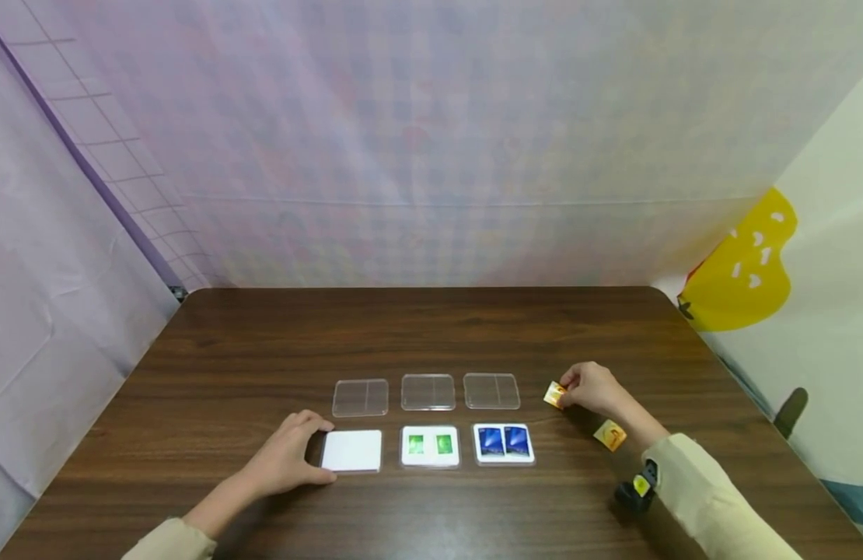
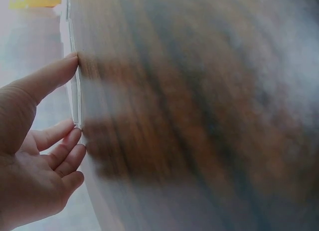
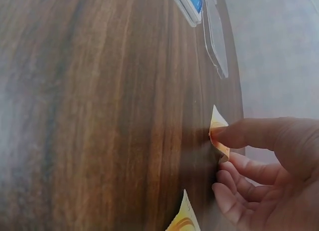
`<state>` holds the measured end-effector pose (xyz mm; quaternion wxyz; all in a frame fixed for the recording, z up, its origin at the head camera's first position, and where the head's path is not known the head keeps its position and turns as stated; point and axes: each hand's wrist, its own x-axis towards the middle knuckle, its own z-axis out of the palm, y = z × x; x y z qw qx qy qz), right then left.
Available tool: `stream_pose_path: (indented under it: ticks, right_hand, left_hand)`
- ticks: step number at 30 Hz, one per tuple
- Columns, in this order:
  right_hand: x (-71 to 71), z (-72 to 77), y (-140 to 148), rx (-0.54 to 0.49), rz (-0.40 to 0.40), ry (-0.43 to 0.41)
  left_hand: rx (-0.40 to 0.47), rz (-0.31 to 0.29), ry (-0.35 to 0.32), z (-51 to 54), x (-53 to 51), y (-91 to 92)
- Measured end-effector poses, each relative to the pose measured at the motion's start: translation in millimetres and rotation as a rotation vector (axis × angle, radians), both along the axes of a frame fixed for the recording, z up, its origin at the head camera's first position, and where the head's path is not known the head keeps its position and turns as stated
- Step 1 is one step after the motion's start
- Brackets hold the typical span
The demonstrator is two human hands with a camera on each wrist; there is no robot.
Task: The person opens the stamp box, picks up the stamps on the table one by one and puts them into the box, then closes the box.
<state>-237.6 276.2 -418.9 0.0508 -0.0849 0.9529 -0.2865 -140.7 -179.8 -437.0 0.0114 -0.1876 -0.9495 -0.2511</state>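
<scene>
Here on the worktop point(image 1: 403, 334), the left grip point(image 1: 288, 456) clasps the white case point(image 1: 352, 451) thumb-to-fingers, seemingly steadying it; clear lids point(image 1: 428, 392) line up beyond, perhaps for easy matching. The right grip point(image 1: 595, 389) pinches a yellow square point(image 1: 552, 394), right of the lids, likely keeping its picture uncovered!

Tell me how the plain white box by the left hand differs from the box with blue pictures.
The plain white box has a blank top; the other box carries two blue pictures side by side. The left hand grips the plain white box; no hand touches the other box. Both are flat and rectangular, in the same row.
</scene>
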Motion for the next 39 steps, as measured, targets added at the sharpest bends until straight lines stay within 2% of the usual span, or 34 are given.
stream_pose_path:
  ticks: [10, 18, 24, 30, 36, 39]
  right_hand:
    - [-0.7, 4.5, -2.0, 0.023, 0.000, -0.077]
    - [2.4, 6.5, 4.5, -0.039, 0.032, -0.058]
    - [3.6, 8.7, 9.0, -0.097, 0.039, -0.078]
    - [3.8, 17.0, 12.7, -0.140, 0.047, -0.115]
    - [2.7, 24.2, 12.3, -0.115, 0.065, -0.140]
    - [2.9, 27.4, 9.8, -0.105, 0.091, -0.123]
  left_hand:
    - [0.008, -0.009, -0.015, 1.2, -0.2, -0.9]
    - [0.014, -0.009, -0.013, 1.4, 0.3, -0.8]
    - [0.006, -0.011, -0.003, 1.3, 0.4, -0.8]
    - [0.005, -0.012, 0.004, 2.4, 0.8, -0.1]
    - [0.013, -0.001, -0.006, 3.0, 1.3, 0.3]
    - [0.014, -0.003, -0.005, 3.3, 1.5, 0.4]
